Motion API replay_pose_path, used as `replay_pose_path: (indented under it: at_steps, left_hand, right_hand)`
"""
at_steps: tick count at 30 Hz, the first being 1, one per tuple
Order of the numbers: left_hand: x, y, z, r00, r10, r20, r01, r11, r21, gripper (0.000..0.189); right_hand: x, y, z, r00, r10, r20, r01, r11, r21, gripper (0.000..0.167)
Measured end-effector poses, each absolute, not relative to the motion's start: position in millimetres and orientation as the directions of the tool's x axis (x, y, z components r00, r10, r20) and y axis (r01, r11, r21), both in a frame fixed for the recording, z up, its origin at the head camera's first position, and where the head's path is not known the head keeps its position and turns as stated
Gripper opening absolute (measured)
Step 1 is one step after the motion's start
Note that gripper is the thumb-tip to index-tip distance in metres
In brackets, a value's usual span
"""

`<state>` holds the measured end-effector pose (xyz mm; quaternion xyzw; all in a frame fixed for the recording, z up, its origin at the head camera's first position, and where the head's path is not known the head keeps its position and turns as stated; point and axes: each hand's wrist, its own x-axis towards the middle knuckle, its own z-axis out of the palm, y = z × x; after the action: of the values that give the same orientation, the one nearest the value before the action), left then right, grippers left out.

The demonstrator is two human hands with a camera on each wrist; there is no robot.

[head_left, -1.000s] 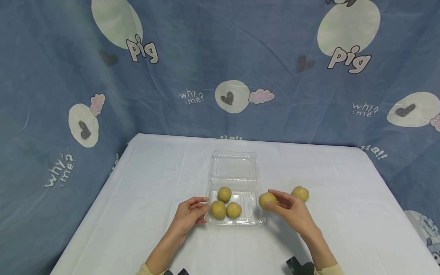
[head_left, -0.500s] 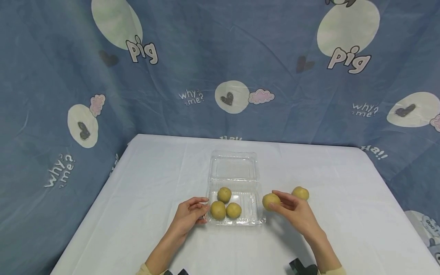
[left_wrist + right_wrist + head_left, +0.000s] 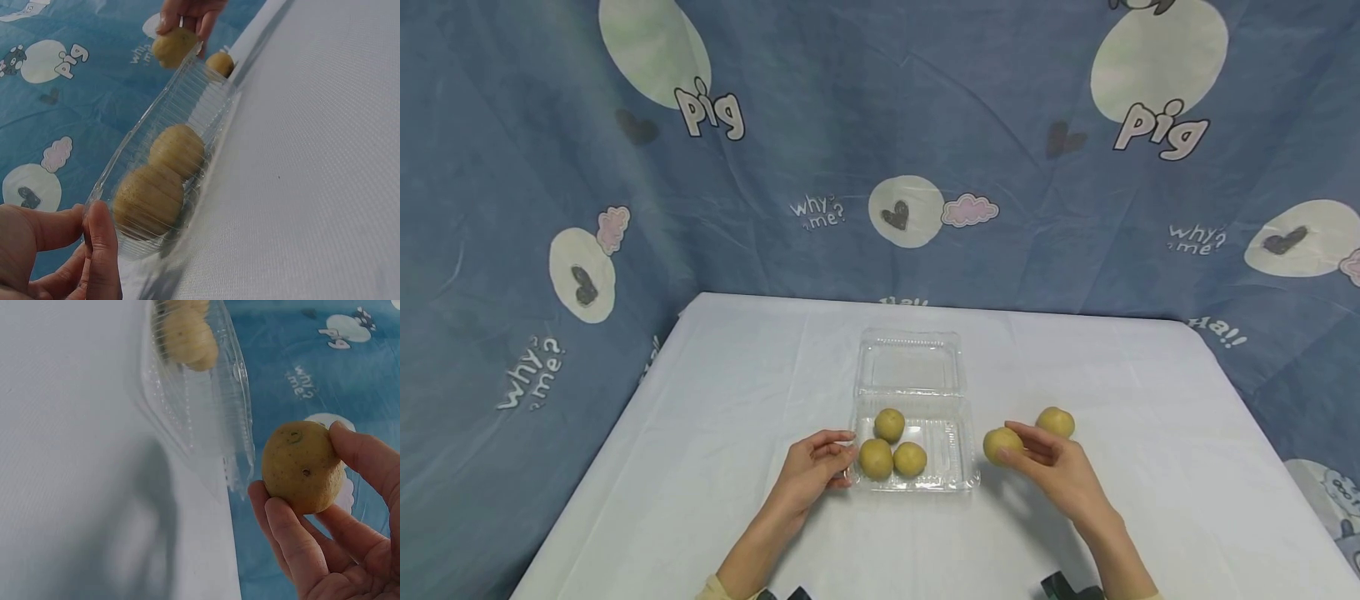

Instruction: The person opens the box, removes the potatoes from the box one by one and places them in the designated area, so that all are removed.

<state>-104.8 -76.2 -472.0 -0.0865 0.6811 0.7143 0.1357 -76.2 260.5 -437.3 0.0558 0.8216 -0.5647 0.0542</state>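
Pale yellow cloth made the sleeve (image 3: 718, 589) at the bottom of the frame, left of the middle. A small black block (image 3: 1070, 589) showed by the other wrist, at the bottom edge to the right.

In the lower middle, the left hand (image 3: 811, 469) pinched the left edge of a clear, thin plastic box (image 3: 951, 458) between its thumb and fingers. To the right of the box, the right hand (image 3: 1060, 475) pinched a round yellow-brown potato (image 3: 1002, 446) between its thumb and fingertips. That potato was up off the table, just beside the right edge of the box and not over it.

Inside the box, two round yellow potatoes (image 3: 876, 459) sat close together in the front left part. A third yellow potato (image 3: 890, 425) sat just behind them. One loose yellow potato (image 3: 1056, 422) lay on the table, just behind the right hand.

The clear plastic lid (image 3: 910, 367) lay open behind the box. The table had a white cloth (image 3: 1150, 400). Blue cloth (image 3: 820, 133) with funny pig pictures hung across the top of the frame.
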Motion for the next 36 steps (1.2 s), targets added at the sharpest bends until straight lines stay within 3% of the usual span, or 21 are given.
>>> replay_pose_path:
  at_steps: [36]
  left_hand:
    - [-104,-77,-470,-0.943,0.102,-0.317,-0.320,-0.014,0.947,0.037]
  right_hand:
    - [-64,282,-449,-0.975,0.070,-0.210,0.220,0.394,-0.892,0.060]
